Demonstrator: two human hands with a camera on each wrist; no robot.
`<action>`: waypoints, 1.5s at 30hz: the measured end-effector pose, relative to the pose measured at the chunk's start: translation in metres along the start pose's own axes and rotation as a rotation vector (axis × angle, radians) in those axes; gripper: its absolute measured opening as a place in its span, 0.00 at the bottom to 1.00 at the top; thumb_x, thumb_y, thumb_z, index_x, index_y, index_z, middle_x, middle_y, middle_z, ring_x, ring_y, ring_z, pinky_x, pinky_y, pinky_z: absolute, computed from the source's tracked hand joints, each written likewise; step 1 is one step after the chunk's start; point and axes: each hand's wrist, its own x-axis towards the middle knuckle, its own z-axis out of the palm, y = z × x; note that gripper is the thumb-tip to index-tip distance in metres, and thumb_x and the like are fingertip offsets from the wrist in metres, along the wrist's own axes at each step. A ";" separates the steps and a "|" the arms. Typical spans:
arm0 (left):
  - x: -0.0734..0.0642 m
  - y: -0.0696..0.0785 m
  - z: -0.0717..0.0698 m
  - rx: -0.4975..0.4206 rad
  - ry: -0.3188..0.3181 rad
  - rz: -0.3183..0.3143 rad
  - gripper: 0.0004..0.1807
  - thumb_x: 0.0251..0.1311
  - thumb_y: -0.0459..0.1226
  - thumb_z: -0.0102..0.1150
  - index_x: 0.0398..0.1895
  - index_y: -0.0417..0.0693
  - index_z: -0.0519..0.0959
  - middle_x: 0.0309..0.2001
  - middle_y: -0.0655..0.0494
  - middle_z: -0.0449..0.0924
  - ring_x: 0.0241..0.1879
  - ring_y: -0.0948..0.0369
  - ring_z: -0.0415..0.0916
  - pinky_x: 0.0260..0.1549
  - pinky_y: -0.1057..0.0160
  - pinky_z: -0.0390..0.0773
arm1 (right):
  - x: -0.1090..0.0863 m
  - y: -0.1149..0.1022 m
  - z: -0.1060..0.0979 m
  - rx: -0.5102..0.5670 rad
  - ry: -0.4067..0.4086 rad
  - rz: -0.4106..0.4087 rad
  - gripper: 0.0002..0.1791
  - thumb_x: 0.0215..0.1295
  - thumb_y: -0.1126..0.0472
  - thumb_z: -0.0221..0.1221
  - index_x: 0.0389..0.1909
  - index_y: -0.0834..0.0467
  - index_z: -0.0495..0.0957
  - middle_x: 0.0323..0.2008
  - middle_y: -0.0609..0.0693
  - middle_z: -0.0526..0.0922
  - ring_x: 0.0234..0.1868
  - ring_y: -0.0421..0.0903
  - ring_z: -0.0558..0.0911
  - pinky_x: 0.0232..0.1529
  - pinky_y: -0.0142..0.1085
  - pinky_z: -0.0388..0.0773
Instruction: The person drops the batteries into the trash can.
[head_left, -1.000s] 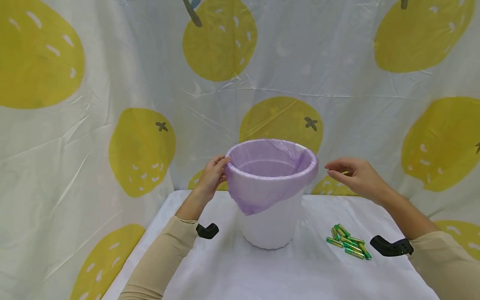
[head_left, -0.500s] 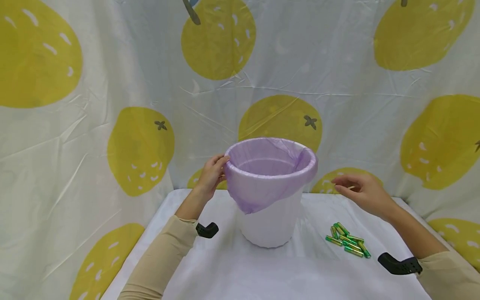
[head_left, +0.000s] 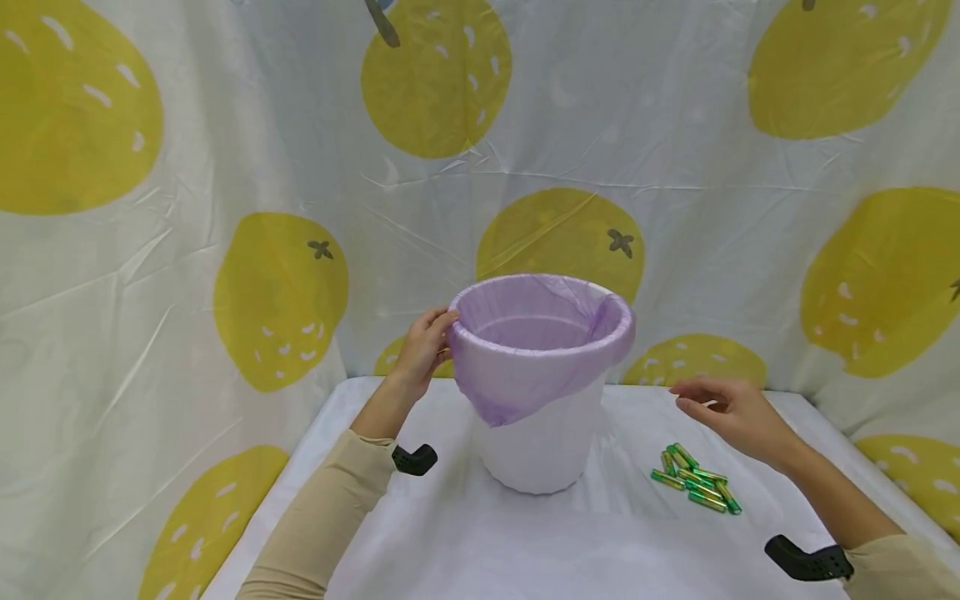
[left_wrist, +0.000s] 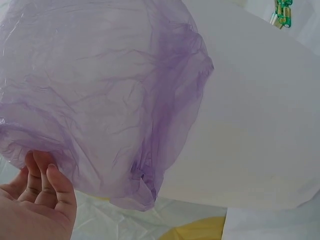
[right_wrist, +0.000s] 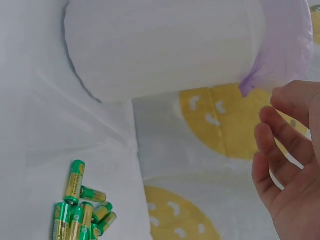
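Note:
A white trash can (head_left: 536, 450) stands upright on the table, lined with a thin purple trash bag (head_left: 510, 387) folded over its rim. My left hand (head_left: 422, 354) grips the lined rim on the left side. From the left wrist view, the fingers of the left hand (left_wrist: 42, 192) curl up against the bag under the rim. My right hand (head_left: 731, 417) hovers to the right of the can, fingers loosely bent, holding nothing. Below it lies a small pile of green and gold batteries (head_left: 697, 479), several in number, untouched. The right wrist view shows the batteries (right_wrist: 82, 205) apart from the hand.
A white cloth (head_left: 480, 550) covers the table. Behind and to the left hangs a pale curtain (head_left: 697, 217) printed with yellow fruit, close to the table's back edge. Black wrist-worn devices, such as the right one (head_left: 810, 560), sit at both sleeves.
My right hand has moved away from the can, right and down, closer to the batteries. The left hand keeps its hold on the rim, and the can stays put.

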 end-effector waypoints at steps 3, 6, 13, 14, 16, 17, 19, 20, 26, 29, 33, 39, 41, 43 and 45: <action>0.001 0.000 0.000 -0.001 -0.008 0.003 0.22 0.74 0.42 0.56 0.63 0.35 0.73 0.43 0.54 0.76 0.33 0.63 0.77 0.33 0.69 0.77 | -0.007 0.003 0.002 -0.010 -0.016 0.044 0.10 0.69 0.67 0.66 0.49 0.58 0.86 0.42 0.45 0.86 0.39 0.36 0.82 0.38 0.27 0.80; 0.001 0.000 0.001 0.002 -0.019 0.008 0.24 0.75 0.42 0.56 0.64 0.34 0.72 0.44 0.54 0.76 0.33 0.63 0.77 0.33 0.69 0.77 | -0.013 0.006 0.004 -0.012 -0.024 0.091 0.09 0.71 0.64 0.65 0.49 0.58 0.85 0.42 0.47 0.87 0.39 0.35 0.82 0.38 0.29 0.81; 0.001 0.002 -0.001 0.016 -0.006 -0.002 0.24 0.74 0.42 0.56 0.65 0.35 0.72 0.46 0.52 0.75 0.35 0.62 0.77 0.34 0.68 0.78 | -0.029 0.017 0.017 0.011 -0.059 0.157 0.10 0.73 0.61 0.64 0.50 0.59 0.85 0.42 0.47 0.87 0.39 0.37 0.82 0.38 0.31 0.81; 0.001 0.002 -0.001 0.015 -0.005 -0.004 0.24 0.74 0.43 0.56 0.65 0.36 0.72 0.46 0.52 0.75 0.35 0.62 0.77 0.34 0.68 0.77 | -0.031 0.019 0.019 0.016 -0.065 0.168 0.10 0.73 0.61 0.63 0.50 0.60 0.85 0.42 0.47 0.87 0.39 0.37 0.82 0.38 0.31 0.81; 0.000 0.002 0.000 0.013 -0.002 -0.003 0.24 0.74 0.43 0.56 0.65 0.36 0.72 0.46 0.52 0.75 0.35 0.62 0.77 0.34 0.68 0.78 | -0.035 0.023 0.023 0.021 -0.073 0.195 0.10 0.73 0.60 0.63 0.50 0.60 0.85 0.42 0.47 0.87 0.39 0.37 0.82 0.39 0.32 0.81; 0.001 0.002 -0.001 0.013 -0.003 -0.002 0.24 0.74 0.43 0.56 0.65 0.35 0.72 0.46 0.52 0.76 0.35 0.62 0.78 0.34 0.68 0.78 | -0.036 0.025 0.025 0.020 -0.077 0.206 0.11 0.74 0.59 0.63 0.50 0.60 0.84 0.42 0.48 0.87 0.39 0.36 0.82 0.39 0.32 0.81; 0.000 0.002 0.000 0.009 -0.005 0.003 0.24 0.74 0.43 0.56 0.65 0.35 0.72 0.47 0.52 0.76 0.35 0.62 0.78 0.34 0.69 0.78 | -0.039 0.029 0.029 0.017 -0.082 0.227 0.11 0.74 0.59 0.63 0.50 0.60 0.84 0.42 0.50 0.87 0.38 0.37 0.81 0.39 0.32 0.81; 0.000 0.002 0.000 0.007 -0.006 0.005 0.25 0.74 0.42 0.56 0.65 0.35 0.72 0.47 0.51 0.76 0.35 0.62 0.78 0.34 0.69 0.78 | -0.040 0.031 0.031 0.013 -0.085 0.238 0.11 0.74 0.59 0.63 0.50 0.60 0.84 0.42 0.51 0.87 0.38 0.37 0.81 0.38 0.32 0.81; 0.000 0.002 0.000 0.002 -0.003 0.006 0.24 0.74 0.42 0.57 0.65 0.36 0.73 0.48 0.51 0.76 0.35 0.62 0.78 0.33 0.69 0.78 | -0.050 0.041 0.044 0.003 -0.096 0.275 0.10 0.72 0.62 0.64 0.49 0.62 0.85 0.39 0.50 0.87 0.36 0.37 0.81 0.37 0.32 0.81; 0.000 0.001 -0.001 0.003 -0.003 0.004 0.24 0.74 0.42 0.56 0.65 0.36 0.73 0.48 0.51 0.76 0.36 0.61 0.78 0.34 0.69 0.78 | -0.054 0.046 0.051 -0.011 -0.100 0.264 0.09 0.70 0.63 0.65 0.48 0.63 0.85 0.37 0.48 0.87 0.35 0.36 0.81 0.35 0.33 0.81; 0.001 0.000 -0.001 0.005 -0.005 -0.002 0.24 0.74 0.42 0.56 0.64 0.35 0.73 0.47 0.51 0.76 0.36 0.61 0.78 0.34 0.69 0.78 | -0.061 0.053 0.059 -0.029 -0.110 0.265 0.09 0.68 0.64 0.67 0.46 0.63 0.86 0.35 0.45 0.86 0.34 0.35 0.80 0.34 0.33 0.80; 0.001 0.000 -0.002 0.007 -0.003 0.004 0.24 0.74 0.42 0.56 0.65 0.35 0.72 0.48 0.50 0.76 0.36 0.61 0.78 0.34 0.68 0.78 | -0.066 0.063 0.068 -0.024 -0.139 0.289 0.09 0.66 0.64 0.68 0.45 0.62 0.86 0.35 0.44 0.85 0.33 0.35 0.80 0.35 0.34 0.79; 0.001 0.000 -0.002 0.004 -0.007 0.003 0.25 0.74 0.42 0.56 0.65 0.35 0.72 0.49 0.49 0.76 0.36 0.61 0.78 0.35 0.68 0.78 | -0.068 0.065 0.069 -0.023 -0.146 0.293 0.10 0.66 0.63 0.69 0.46 0.62 0.86 0.34 0.43 0.85 0.33 0.35 0.80 0.35 0.34 0.79; 0.002 0.000 -0.002 0.003 -0.009 0.001 0.25 0.74 0.43 0.56 0.66 0.35 0.71 0.50 0.49 0.76 0.37 0.61 0.79 0.35 0.68 0.78 | -0.069 0.067 0.071 -0.028 -0.154 0.295 0.10 0.66 0.62 0.69 0.46 0.62 0.86 0.34 0.42 0.85 0.33 0.34 0.80 0.35 0.34 0.79; 0.002 0.000 -0.002 0.001 -0.010 0.000 0.25 0.74 0.43 0.56 0.66 0.35 0.71 0.50 0.49 0.76 0.37 0.61 0.78 0.35 0.68 0.78 | -0.070 0.067 0.072 -0.029 -0.157 0.302 0.11 0.65 0.61 0.70 0.45 0.61 0.86 0.33 0.41 0.84 0.33 0.34 0.80 0.35 0.34 0.79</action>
